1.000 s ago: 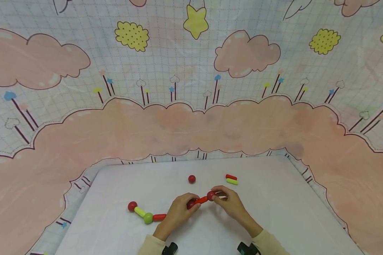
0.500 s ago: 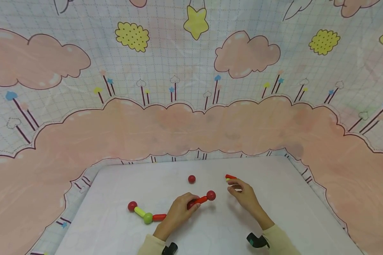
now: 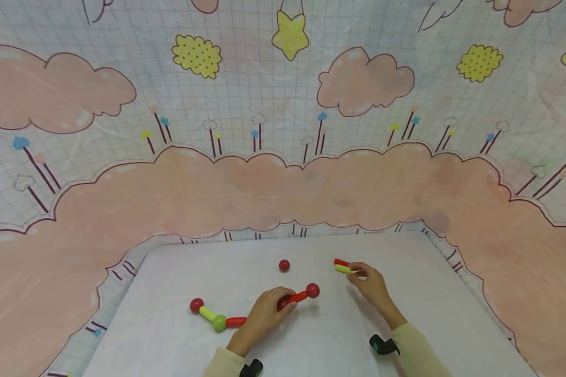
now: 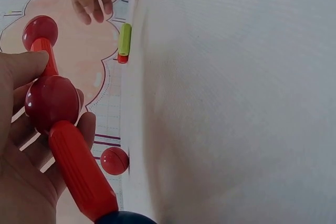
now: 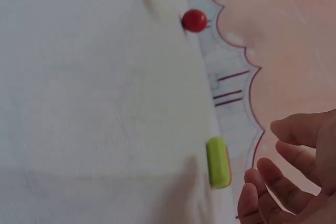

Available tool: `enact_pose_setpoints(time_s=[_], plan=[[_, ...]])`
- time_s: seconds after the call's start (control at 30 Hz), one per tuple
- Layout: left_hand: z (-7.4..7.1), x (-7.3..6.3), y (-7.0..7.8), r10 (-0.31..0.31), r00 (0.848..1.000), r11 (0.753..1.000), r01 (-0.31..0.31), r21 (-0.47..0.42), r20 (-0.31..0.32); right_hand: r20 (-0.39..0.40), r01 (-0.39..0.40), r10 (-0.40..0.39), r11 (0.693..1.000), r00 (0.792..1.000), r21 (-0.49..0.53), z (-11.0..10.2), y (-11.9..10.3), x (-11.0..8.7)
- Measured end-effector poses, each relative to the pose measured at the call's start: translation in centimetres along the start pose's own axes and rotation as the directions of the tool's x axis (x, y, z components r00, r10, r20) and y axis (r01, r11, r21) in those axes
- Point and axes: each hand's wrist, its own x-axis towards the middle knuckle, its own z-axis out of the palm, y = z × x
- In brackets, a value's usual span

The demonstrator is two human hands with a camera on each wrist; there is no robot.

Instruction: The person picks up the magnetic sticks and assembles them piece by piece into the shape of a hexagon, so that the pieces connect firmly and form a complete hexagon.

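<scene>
My left hand [image 3: 266, 311] grips a chain of toy balls and rods around a middle red ball [image 4: 51, 103] and the short red rod [image 3: 298, 297] beside it. At the chain's end an outer red ball [image 3: 313, 290] sticks out past the fingers. A ridged red rod [image 4: 81, 169] runs from the held ball to a dark blue ball [image 4: 126, 217], hidden in the head view. My right hand [image 3: 371, 283], fingers loosely bent and apart, hovers beside a loose yellow-green rod [image 5: 219, 162] and holds nothing. A loose red rod [image 3: 341, 262] lies against that green one.
Left of my left forearm the chain shows a red rod [image 3: 236, 322], a green ball [image 3: 219, 323], a yellow-green rod [image 3: 207, 313] and a red ball [image 3: 196, 306]. A single red ball [image 3: 284, 265] lies near the back of the white tabletop [image 3: 170, 277].
My right hand has let go of the chain's outer red ball and moved right, towards the two loose rods. The left hand keeps its grip in the same place.
</scene>
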Motion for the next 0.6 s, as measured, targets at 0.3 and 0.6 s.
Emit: enact_pose_setpoints(time_s=[0.3,0.6], plan=[[0.2,-0.1,0.0,0.000,1.000,1.000,0.000,0.012,-0.005,-0.013,-0.057,0.057,0.997,0.998,-0.045,0.3,1.5,1.4],[0.2,-0.1,0.0,-0.002,1.000,1.000,0.002,0.021,-0.009,-0.007,-0.131,0.131,0.988,0.991,-0.079,1.4,2.3,2.4]])
